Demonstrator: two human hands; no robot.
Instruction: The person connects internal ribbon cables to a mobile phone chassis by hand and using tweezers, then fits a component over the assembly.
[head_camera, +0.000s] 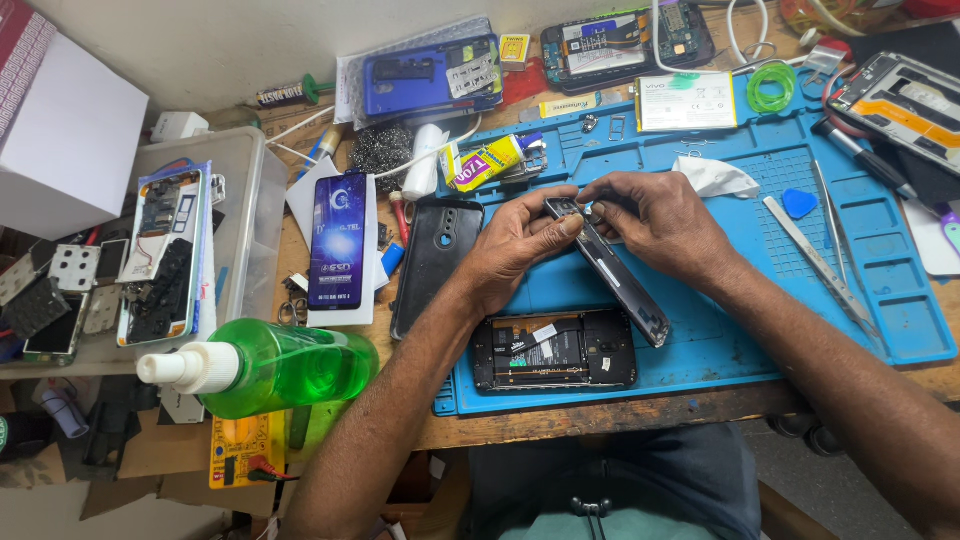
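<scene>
Below both hands lies an opened phone (553, 351), while the left hand (515, 245) and right hand (655, 215) pinch the top end of a phone frame (610, 270) slanting toward the lower right.

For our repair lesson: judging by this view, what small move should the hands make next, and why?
Probably lift the phone frame a little higher off the blue mat: the left hand and right hand pinch only its top end, while its lower end hangs close to the opened phone.

Phone frame (612, 272): dark grey, long and narrow, seen edge-on, tilted with its upper end pinched between both hands and lower end resting on the blue work mat (760, 330), just above an opened black phone (553, 351)
</scene>
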